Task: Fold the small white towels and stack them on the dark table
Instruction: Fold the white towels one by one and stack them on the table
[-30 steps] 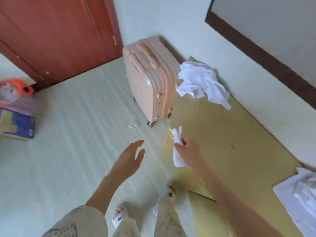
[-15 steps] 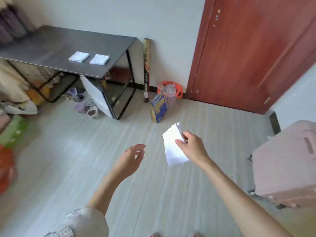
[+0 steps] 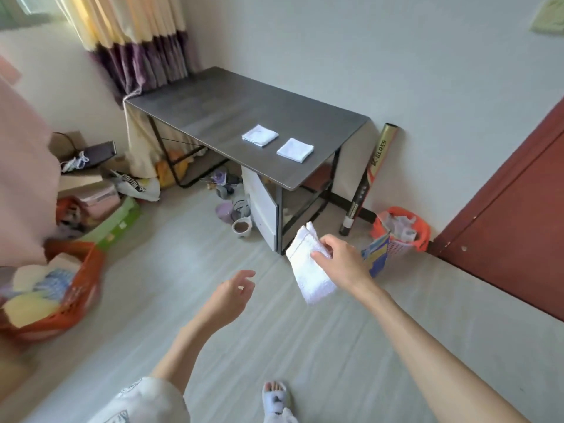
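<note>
table [image 3: 213, 117] nearer now; right hand [image 3: 341, 264] grips folded terry towel [image 3: 308, 270].

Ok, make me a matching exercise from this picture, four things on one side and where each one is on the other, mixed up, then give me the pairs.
Things:
1. folded towel
2. two folded towels
3. orange bin
4. left hand

Places or states:
A. on the floor by the red door
B. open, holding nothing
C. held in the right hand
D. lying side by side on the dark table

Pairs: 1-C, 2-D, 3-A, 4-B
</note>
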### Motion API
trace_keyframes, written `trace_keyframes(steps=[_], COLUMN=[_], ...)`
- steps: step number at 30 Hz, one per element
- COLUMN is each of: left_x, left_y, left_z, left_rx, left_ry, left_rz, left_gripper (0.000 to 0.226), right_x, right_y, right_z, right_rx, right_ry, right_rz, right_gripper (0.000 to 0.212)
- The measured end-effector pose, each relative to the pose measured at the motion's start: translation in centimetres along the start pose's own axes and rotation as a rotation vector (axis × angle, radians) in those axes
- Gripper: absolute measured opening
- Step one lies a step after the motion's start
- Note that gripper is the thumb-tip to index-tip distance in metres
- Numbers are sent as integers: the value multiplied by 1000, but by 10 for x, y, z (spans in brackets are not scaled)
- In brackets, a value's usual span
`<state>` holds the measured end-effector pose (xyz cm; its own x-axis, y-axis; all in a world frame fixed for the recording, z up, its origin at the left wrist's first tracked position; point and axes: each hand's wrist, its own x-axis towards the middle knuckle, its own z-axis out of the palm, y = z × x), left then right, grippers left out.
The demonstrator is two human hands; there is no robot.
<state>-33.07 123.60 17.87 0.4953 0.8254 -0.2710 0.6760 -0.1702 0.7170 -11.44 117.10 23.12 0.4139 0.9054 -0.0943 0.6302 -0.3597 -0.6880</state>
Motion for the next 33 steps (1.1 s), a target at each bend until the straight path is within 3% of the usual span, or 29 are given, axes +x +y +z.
trace_keyframes(steps=[5, 11, 15, 17, 19, 25, 33], left_x=[102, 218, 309, 362, 411, 511, 619], left_y=[2, -7, -22, -33, -37, -36, -38], left_z=[-55, -113, -148, -168, -191, -234, -241], left_rx=[-132, -613, -874, -1104, -1184, -870, -625], left_ry=[-27, -67, -252, -385, -497, -409, -285], left_rz=[-63, -225, -295, -243, -175, -167, -217], left_gripper=[28, 32, 61, 73, 78, 28, 44], right_x=[114, 238, 323, 364, 401, 474, 569], right_y=[-35, -86, -129, -142, -145, -125, -99], right_z=[9, 31, 47, 54, 64, 101, 132], right_rx=[14, 54, 201, 336, 471, 614, 602], right_ry=[-60, -123, -190, -186, -177, -192, -134], right_rz=[-10, -62, -118, -59, 50, 349, 528], right_gripper=[16, 16, 14, 20, 25, 22, 32])
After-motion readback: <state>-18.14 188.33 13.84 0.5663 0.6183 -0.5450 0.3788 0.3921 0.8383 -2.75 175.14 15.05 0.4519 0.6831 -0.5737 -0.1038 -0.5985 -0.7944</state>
